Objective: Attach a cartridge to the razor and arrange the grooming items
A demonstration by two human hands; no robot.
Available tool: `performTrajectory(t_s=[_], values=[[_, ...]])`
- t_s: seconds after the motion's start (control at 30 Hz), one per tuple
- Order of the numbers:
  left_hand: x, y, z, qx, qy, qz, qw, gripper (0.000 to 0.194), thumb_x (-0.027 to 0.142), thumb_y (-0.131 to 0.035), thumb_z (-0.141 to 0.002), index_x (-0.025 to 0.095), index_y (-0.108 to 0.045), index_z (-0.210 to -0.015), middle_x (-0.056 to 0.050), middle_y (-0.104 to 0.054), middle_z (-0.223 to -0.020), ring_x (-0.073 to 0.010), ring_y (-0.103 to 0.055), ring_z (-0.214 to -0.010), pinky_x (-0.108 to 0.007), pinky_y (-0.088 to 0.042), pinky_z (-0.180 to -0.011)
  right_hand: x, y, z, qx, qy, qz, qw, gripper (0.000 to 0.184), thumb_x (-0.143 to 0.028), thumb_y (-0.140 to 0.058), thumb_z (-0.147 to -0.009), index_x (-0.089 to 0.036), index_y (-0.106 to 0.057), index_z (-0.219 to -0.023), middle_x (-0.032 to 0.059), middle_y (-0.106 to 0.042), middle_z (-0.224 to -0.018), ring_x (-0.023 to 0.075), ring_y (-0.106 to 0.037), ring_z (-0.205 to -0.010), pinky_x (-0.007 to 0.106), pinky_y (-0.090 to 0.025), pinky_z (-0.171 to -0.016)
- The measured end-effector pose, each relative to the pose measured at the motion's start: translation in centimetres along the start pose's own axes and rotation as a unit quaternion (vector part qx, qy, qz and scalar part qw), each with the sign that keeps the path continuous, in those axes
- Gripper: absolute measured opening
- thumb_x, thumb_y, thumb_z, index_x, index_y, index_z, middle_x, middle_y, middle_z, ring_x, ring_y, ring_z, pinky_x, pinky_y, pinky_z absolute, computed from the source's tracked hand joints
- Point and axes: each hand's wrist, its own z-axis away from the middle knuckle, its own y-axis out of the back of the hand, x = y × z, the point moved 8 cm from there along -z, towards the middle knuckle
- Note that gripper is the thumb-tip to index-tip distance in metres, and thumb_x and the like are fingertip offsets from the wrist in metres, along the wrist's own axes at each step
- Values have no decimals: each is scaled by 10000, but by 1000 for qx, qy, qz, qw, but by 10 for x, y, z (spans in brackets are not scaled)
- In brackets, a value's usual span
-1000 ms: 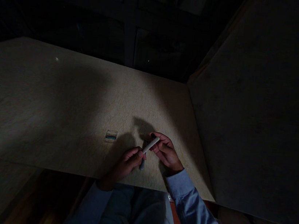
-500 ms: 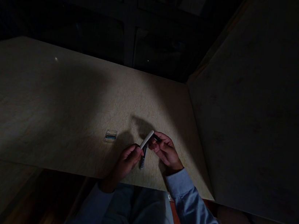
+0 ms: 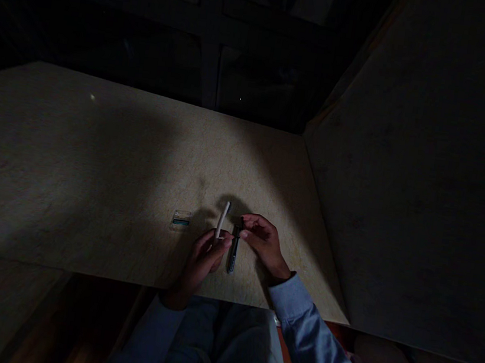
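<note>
My left hand [image 3: 204, 258] is closed around the lower end of a slim white curved stick [image 3: 222, 219], which points up and leans slightly right. A small darker patch shows near its tip; I cannot tell what it is. My right hand [image 3: 261, 240] pinches a small black piece [image 3: 241, 223] between thumb and fingers, a short way right of the stick. Below and between the hands, a dark slim handle [image 3: 232, 257] lies on the table, its upper end close to my right fingertips. To the left sits a small clear case [image 3: 181, 221] with a teal strip.
The pale stone-patterned table [image 3: 138, 162] stretches far to the left. A grey wall panel [image 3: 414, 198] rises along its right side, and a dark framed cabinet [image 3: 208, 64] stands behind it. The light is dim.
My hands have come apart: the white stick has moved left and turned more upright in my left hand. The black piece in my right hand has moved slightly left and stands more upright.
</note>
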Motion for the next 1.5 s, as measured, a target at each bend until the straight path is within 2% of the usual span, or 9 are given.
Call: performTrajectory(t_s=[0.1, 0.37, 0.53, 0.7, 0.87, 1.0, 1.2, 1.33, 1.5], values=[[0, 1, 0, 21, 12, 10, 1000, 619, 581, -865, -634, 159, -639, -1027, 146, -316, -455, -23, -202, -370, -190, -117, -393, 1, -6, 3, -14, 31, 63, 997, 377, -351, -905, -680, -238, -731, -995, -29, -612, -729, 144, -549, -683, 292, -474, -675], [0, 0, -4, 54, 42, 6, 998, 576, 637, -866, -570, 168, -597, -769, 146, -300, -417, -15, -198, -353, -179, -128, -366, 1, -9, 5, -28, 105, 130, 986, 389, -345, -887, -715, -247, -722, -1053, -22, -618, -758, 140, -553, -683, 286, -463, -659], [2, -1, -4, 65, 44, -2, 997, 561, 629, -865, -573, 171, -592, -743, 137, -321, -408, -18, -221, -346, -175, -135, -355, -11, -10, 10, -14, 149, 199, 968, 349, -334, -876, -742, -269, -748, -1061, 1, -645, -780, 161, -571, -700, 306, -478, -678], [1, 0, -6, 51, 50, 34, 997, 586, 632, -883, -553, 174, -559, -725, 148, -299, -416, -6, -209, -336, -165, -124, -351, -19, -14, 12, -10, 182, 221, 958, 350, -328, -881, -746, -274, -752, -1066, -2, -643, -767, 160, -584, -683, 304, -486, -664], [5, 1, -3, 49, 29, 85, 995, 563, 567, -886, -627, 190, -477, -711, 153, -289, -463, 5, -201, -349, -137, -149, -351, -31, -17, 15, -23, 225, 232, 946, 152, -307, -755, -878, -240, -771, -1014, 11, -642, -762, 151, -596, -700, 287, -486, -656], [8, 2, -2, 55, 15, 97, 994, 565, 563, -869, -667, 199, -438, -704, 146, -302, -479, 3, -200, -357, -129, -166, -348, -32, -16, 13, -41, 208, 204, 956, 90, -273, -719, -908, -235, -793, -941, 22, -679, -770, 141, -620, -695, 270, -487, -638], [6, 2, -3, 30, 12, 112, 993, 574, 574, -866, -666, 203, -430, -715, 144, -317, -488, -1, -199, -367, -123, -183, -350, -10, -16, 10, -94, 112, 117, 982, 125, -315, -834, -800, -236, -810, -894, 21, -720, -810, 140, -665, -731, 260, -535, -670], [4, 1, -5, 11, 22, 113, 993, 585, 574, -882, -640, 200, -439, -723, 143, -330, -487, 1, -197, -373, -124, -171, -356, -2, -22, 12, -135, 77, 71, 985, 309, -293, -876, -749, -251, -801, -1046, 3, -692, -839, 126, -647, -728, 260, -560, -675], [3, -3, -4, -14, 23, 83, 996, 559, 631, -838, -661, 177, -519, -727, 150, -276, -455, 0, -169, -364, -143, -144, -358, -5, -32, 15, -203, 96, 77, 971, 493, -274, -871, -760, -293, -738, -1235, 6, -664, -922, 127, -635, -769, 274, -582, -700]])
